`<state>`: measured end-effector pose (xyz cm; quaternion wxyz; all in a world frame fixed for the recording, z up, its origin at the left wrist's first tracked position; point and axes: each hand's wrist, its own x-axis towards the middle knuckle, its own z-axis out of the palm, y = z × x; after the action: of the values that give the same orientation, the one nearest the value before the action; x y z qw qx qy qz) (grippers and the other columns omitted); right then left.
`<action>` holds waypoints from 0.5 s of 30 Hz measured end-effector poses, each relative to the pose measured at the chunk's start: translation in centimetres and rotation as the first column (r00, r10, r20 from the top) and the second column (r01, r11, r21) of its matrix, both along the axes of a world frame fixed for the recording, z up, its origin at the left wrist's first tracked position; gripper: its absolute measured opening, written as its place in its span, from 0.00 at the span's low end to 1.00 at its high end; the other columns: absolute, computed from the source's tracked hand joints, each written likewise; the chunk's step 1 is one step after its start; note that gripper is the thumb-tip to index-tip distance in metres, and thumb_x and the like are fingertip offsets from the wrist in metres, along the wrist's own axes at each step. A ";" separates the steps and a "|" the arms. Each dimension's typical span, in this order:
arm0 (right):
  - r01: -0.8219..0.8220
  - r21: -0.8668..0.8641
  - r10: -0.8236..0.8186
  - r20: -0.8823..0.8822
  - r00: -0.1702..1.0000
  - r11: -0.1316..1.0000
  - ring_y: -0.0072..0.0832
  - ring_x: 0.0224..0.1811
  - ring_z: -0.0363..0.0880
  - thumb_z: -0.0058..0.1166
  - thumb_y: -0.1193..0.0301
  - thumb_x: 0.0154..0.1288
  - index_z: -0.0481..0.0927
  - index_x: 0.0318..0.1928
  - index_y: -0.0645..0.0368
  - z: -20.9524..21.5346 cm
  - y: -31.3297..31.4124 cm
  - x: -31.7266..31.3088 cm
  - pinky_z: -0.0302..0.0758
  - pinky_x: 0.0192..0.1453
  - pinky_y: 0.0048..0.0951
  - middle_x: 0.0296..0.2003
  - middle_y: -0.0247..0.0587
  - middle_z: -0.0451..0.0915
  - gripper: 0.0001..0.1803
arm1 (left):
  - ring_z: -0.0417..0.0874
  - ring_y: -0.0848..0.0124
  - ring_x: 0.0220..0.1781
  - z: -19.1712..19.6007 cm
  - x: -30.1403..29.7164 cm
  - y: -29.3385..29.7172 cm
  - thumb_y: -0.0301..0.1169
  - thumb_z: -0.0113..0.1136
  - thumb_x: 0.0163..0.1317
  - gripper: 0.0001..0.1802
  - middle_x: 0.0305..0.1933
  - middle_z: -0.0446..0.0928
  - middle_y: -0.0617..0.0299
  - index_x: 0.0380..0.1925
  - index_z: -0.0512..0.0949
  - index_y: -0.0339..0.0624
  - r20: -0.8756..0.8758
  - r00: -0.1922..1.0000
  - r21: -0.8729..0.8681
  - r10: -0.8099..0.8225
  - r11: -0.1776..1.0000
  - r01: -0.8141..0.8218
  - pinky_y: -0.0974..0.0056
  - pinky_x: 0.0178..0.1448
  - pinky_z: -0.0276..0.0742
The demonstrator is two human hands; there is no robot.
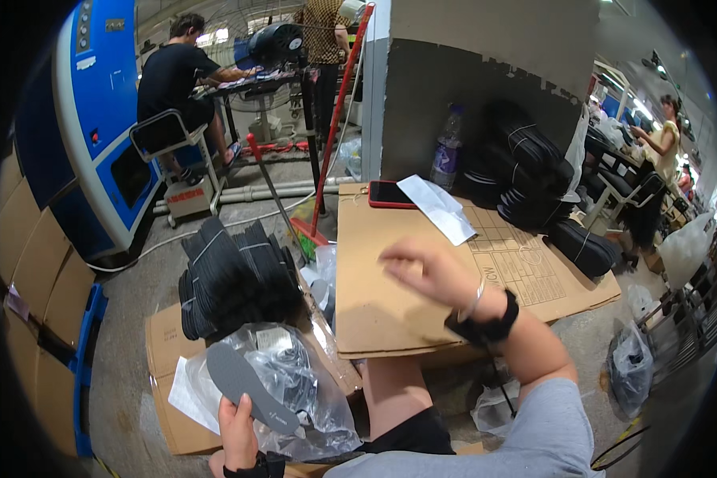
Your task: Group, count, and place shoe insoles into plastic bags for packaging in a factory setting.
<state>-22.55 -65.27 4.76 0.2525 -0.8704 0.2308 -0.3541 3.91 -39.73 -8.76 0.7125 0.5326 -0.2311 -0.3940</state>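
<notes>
A grey shoe insole (251, 388) is gripped near its middle by my left hand (237, 430), thumb on top. It is held over a clear plastic bag (327, 398) with more dark or grey pieces inside, hard to make out. My right hand (426, 271) hovers above a cardboard-covered table (382, 319), its fingers loosely bent and apart, slightly blurred, with nothing in them. Beyond it on the cardboard lie a folded white paper (438, 209) and a phone with a red case (392, 195).
Tied bundles of black insole-like pieces (235, 275) stand left of the table, with more black bundles (526, 171) at its far right. A purple-labelled bottle (447, 147) stands by the pillar. A red-handled broom (342, 119), a fan (275, 44) and seated co-workers are farther off.
</notes>
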 end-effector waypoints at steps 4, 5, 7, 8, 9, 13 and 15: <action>0.371 -0.249 -0.418 -0.173 0.892 0.895 0.46 0.44 0.73 0.56 0.65 0.52 0.78 0.39 0.62 -2.1 -12.2 -4.1 0.70 0.51 0.37 0.39 0.52 0.76 0.16 | 0.73 0.68 0.50 1.0 0.0 0.7 0.26 0.49 0.62 0.17 0.49 0.72 0.57 0.51 0.65 0.33 0.021 0.999 -0.010 -0.026 1.000 0.026 0.62 0.55 0.67; 0.472 -0.236 -0.519 -0.210 0.829 0.850 0.46 0.46 0.73 0.56 0.63 0.51 0.78 0.40 0.62 -1.8 -13.4 -4.5 0.69 0.52 0.37 0.40 0.52 0.76 0.18 | 0.70 0.67 0.53 1.2 0.2 1.0 0.29 0.52 0.62 0.22 0.52 0.70 0.56 0.54 0.63 0.34 0.027 0.999 0.057 -0.040 0.998 0.038 0.62 0.57 0.66; 0.558 -0.189 -0.588 -0.332 0.738 0.808 0.46 0.50 0.70 0.57 0.59 0.52 0.75 0.46 0.61 -1.8 -15.1 -5.8 0.68 0.54 0.38 0.45 0.53 0.73 0.24 | 0.70 0.66 0.53 2.2 -0.2 1.0 0.32 0.54 0.61 0.25 0.54 0.69 0.56 0.56 0.63 0.33 0.026 1.000 0.160 -0.002 0.987 -0.002 0.62 0.55 0.65; 0.572 -0.170 -0.593 -0.337 0.731 0.802 0.47 0.52 0.69 0.57 0.56 0.51 0.73 0.50 0.60 -2.0 -15.9 -6.1 0.67 0.55 0.39 0.47 0.54 0.72 0.28 | 0.70 0.66 0.53 2.1 -0.1 0.7 0.32 0.54 0.61 0.25 0.54 0.69 0.56 0.56 0.63 0.33 0.032 0.999 0.154 0.005 0.988 -0.010 0.62 0.55 0.65; 0.568 -0.172 -0.590 -0.329 0.737 0.805 0.47 0.52 0.69 0.57 0.56 0.51 0.73 0.50 0.60 -2.4 -16.7 -6.0 0.67 0.55 0.39 0.47 0.54 0.72 0.28 | 0.70 0.66 0.52 1.9 0.0 0.5 0.32 0.53 0.62 0.24 0.53 0.69 0.56 0.56 0.64 0.33 0.039 0.999 0.161 0.003 0.987 -0.009 0.62 0.55 0.66; 0.653 -0.170 -0.603 -0.602 0.524 0.738 0.50 0.56 0.66 0.60 0.47 0.42 0.60 0.60 0.59 -3.2 -17.7 -4.8 0.64 0.58 0.45 0.53 0.58 0.67 0.47 | 0.70 0.68 0.52 1.9 -0.1 -0.2 0.33 0.51 0.63 0.22 0.52 0.70 0.56 0.55 0.65 0.33 0.083 0.996 0.187 -0.030 0.982 0.014 0.63 0.55 0.65; 0.672 -0.193 -0.616 -0.629 0.474 0.715 0.49 0.55 0.67 0.61 0.47 0.41 0.60 0.60 0.59 -3.6 -18.3 -5.3 0.65 0.58 0.43 0.52 0.58 0.68 0.47 | 0.70 0.69 0.51 2.4 -0.5 -0.6 0.33 0.50 0.63 0.21 0.51 0.71 0.57 0.54 0.66 0.34 0.129 0.989 0.214 -0.067 0.976 0.038 0.64 0.54 0.65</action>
<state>-27.82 -83.54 1.12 0.0379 -0.7731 0.6273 -0.0852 3.39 -40.34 -6.33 0.6239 0.6244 -0.2500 -0.3979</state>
